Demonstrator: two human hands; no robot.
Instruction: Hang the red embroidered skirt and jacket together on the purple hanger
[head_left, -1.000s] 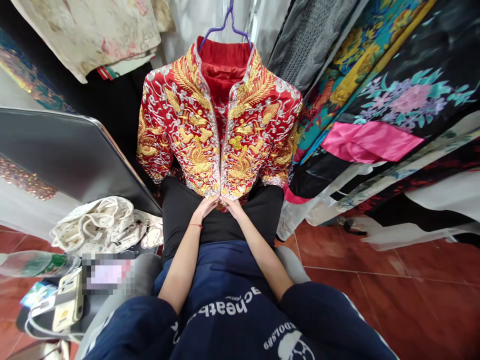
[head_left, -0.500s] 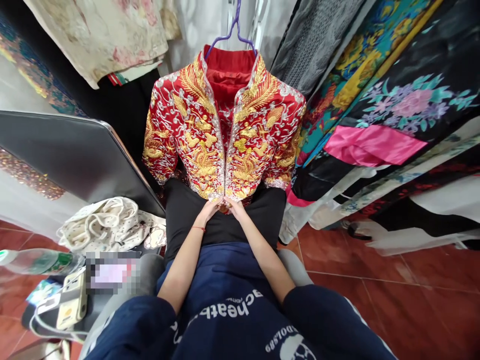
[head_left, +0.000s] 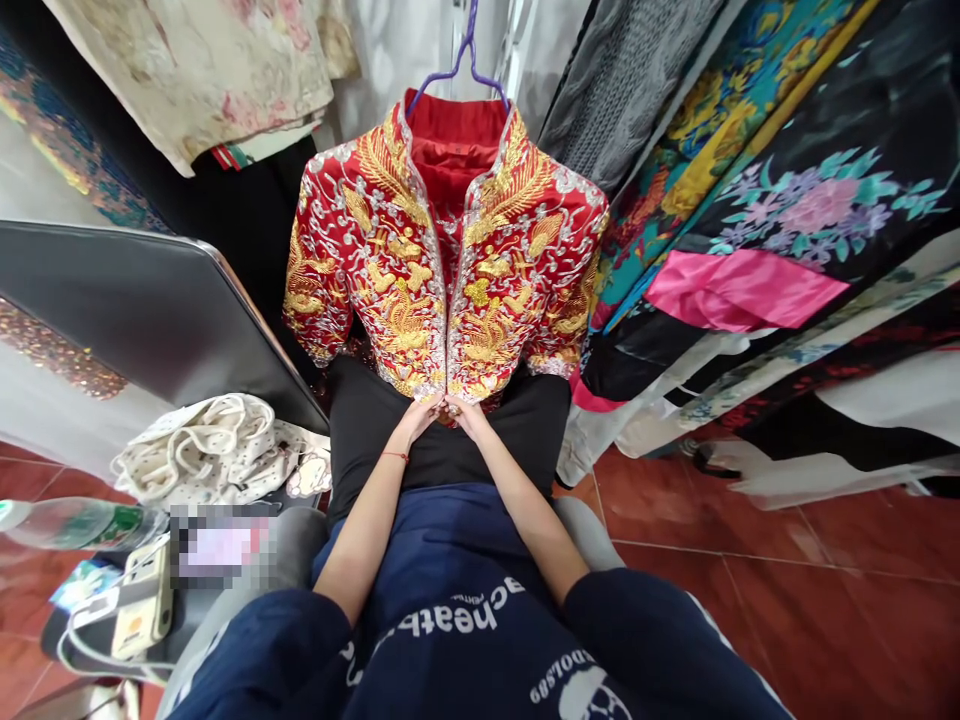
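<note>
A red jacket [head_left: 405,290] with dense gold and silver embroidery hangs from a purple hanger [head_left: 471,50] in front of me. Its stand collar is open at the top and the two front edges meet lower down. My left hand [head_left: 422,412] is closed on the bottom front hem, just left of the centre line. On the other side of that line my right hand [head_left: 466,412] grips the hem too, the fingertips of both hands close together. The fingers are partly hidden, and any fastener between them is too small to make out. Black cloth [head_left: 375,440] covers my lap beneath the jacket.
Patterned garments [head_left: 817,210] hang close on the right, and a cream floral garment [head_left: 225,70] at upper left. A dark panel [head_left: 142,320] stands left. Beside my leg are a crumpled dotted cloth [head_left: 202,450], a plastic bottle [head_left: 75,524] and a power bank [head_left: 142,600] with a cable.
Both hands keep their hold at the jacket's hem. The whole view has shifted very slightly; nothing else has visibly moved.
</note>
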